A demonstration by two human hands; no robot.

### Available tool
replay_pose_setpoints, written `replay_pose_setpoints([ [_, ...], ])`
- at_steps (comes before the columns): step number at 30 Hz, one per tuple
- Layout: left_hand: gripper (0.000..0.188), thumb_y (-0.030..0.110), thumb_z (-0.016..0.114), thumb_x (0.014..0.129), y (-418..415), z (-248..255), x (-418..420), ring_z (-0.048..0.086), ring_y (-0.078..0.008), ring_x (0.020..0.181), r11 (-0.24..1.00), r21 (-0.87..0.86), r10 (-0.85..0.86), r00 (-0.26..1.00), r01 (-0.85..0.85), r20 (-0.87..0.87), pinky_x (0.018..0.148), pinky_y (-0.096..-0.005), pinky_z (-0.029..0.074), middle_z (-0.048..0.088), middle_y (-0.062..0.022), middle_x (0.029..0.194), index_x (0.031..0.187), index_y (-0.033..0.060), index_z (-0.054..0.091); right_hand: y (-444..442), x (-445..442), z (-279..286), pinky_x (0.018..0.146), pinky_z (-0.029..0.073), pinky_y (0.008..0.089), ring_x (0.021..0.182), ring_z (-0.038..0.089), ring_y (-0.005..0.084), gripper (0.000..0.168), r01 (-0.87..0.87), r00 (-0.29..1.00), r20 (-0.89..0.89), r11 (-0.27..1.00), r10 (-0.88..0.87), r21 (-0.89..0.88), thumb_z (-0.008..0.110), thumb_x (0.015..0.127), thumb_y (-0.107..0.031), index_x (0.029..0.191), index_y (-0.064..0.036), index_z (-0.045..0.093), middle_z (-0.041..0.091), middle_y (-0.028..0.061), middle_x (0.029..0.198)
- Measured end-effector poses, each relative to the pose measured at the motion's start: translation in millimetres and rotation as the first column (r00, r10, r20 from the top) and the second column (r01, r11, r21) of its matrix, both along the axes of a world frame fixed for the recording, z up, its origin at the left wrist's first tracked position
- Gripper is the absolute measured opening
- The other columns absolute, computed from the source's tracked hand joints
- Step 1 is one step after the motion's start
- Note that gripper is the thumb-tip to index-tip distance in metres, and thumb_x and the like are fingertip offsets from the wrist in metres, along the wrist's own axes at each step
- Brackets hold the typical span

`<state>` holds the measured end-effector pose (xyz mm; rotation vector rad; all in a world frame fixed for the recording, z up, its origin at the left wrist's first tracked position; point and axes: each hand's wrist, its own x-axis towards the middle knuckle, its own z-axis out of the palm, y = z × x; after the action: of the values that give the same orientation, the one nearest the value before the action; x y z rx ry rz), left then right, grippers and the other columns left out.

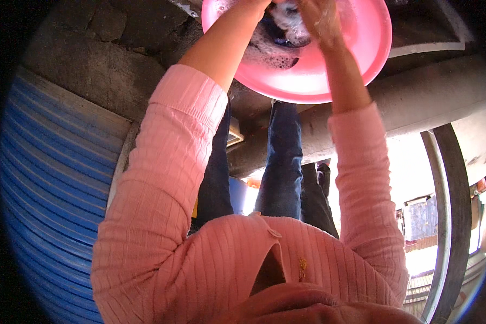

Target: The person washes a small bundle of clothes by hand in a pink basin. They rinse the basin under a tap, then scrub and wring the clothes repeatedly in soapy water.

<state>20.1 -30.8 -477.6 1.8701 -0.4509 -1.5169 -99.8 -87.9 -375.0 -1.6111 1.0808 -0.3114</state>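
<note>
A pink plastic basin [372, 65] at the top of the view holds foamy water and a dark, wet item [273, 32], seemingly cloth. Soap suds [289, 18] lie over part of it. My left hand [263, 5] reaches in from the left and is mostly cut off by the top edge. My right hand [320, 20], blurred, is over the basin beside the suds, with its fingers cut off too. Both hands are close together above the dark item. What the fingers grip is hidden.
Blue corrugated sheeting [60, 194] stands at the left, beside a rough concrete surface [101, 69]. A pale rounded ledge [421, 97] runs below the basin to the right. A dark curved post [455, 182] is at the right. Another person's dark trouser leg [316, 202] seems to show behind.
</note>
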Motion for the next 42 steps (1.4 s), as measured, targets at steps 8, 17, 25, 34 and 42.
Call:
replay_pose_setpoints([
  [8,0.050,0.041,0.058,0.077,54.3,82.6,-61.5,0.032,-0.0357,0.122,0.939,0.072,-0.227,0.449,0.336,0.864,0.101,-0.0512,0.023,0.036,-0.0194,0.131,0.122,0.0217,0.050,87.2,-43.0,22.0,0.088,0.032,0.0389,0.102,0.048,0.0283,0.024,0.197,0.940,-0.160,0.862,-0.301,-0.467,0.056,0.076,-0.026,0.095,-0.016,0.066,0.059,0.0076,0.096],
  [17,0.055,0.030,0.061,0.074,83.1,18.1,-69.5,0.030,-0.0413,0.121,0.818,0.285,-0.509,0.397,0.499,0.764,0.099,-0.0458,0.029,0.026,-0.0227,0.134,0.124,0.0161,0.046,83.8,-40.1,-79.7,0.096,0.024,0.0528,0.114,0.035,0.0388,0.040,-0.012,0.882,-0.423,0.885,-0.210,-0.465,0.044,0.080,-0.038,0.111,-0.015,0.054,0.044,0.0189,0.118],
  [25,0.050,0.024,0.055,0.080,57.2,-2.5,-36.0,0.042,-0.0367,0.115,0.777,0.126,-0.598,0.661,0.616,0.454,0.099,-0.0440,0.032,0.039,-0.0220,0.129,0.127,0.0106,0.042,3.7,-9.8,-61.5,0.086,0.042,0.0427,0.102,0.049,0.0328,0.034,-0.465,0.355,-0.738,0.793,0.575,0.394,0.052,0.077,-0.033,0.096,-0.008,0.064,0.056,0.0138,0.107],
  [34,0.058,0.044,0.054,0.080,36.7,-21.5,-28.3,0.035,-0.0341,0.120,0.967,0.035,-0.250,0.968,0.251,-0.023,0.098,-0.0462,0.028,0.038,-0.0199,0.130,0.129,0.0170,0.041,-8.9,-20.4,-125.5,0.079,0.044,0.0371,0.089,0.054,0.0251,0.025,-0.382,0.774,-0.555,0.924,0.304,-0.026,0.053,0.080,-0.023,0.092,-0.005,0.065,0.060,0.0119,0.095],
  [42,0.053,0.041,0.045,0.083,0.7,-8.7,-16.9,0.043,-0.0376,0.112,0.971,0.011,-0.226,0.911,0.237,0.344,0.094,-0.0481,0.032,0.048,-0.0259,0.118,0.118,0.0024,0.052,-22.7,-12.1,-76.6,0.072,0.046,0.0321,0.078,0.058,0.0184,0.017,0.033,0.962,-0.272,0.997,-0.014,0.064,0.055,0.082,-0.015,0.088,-0.003,0.066,0.063,0.0103,0.085],
])
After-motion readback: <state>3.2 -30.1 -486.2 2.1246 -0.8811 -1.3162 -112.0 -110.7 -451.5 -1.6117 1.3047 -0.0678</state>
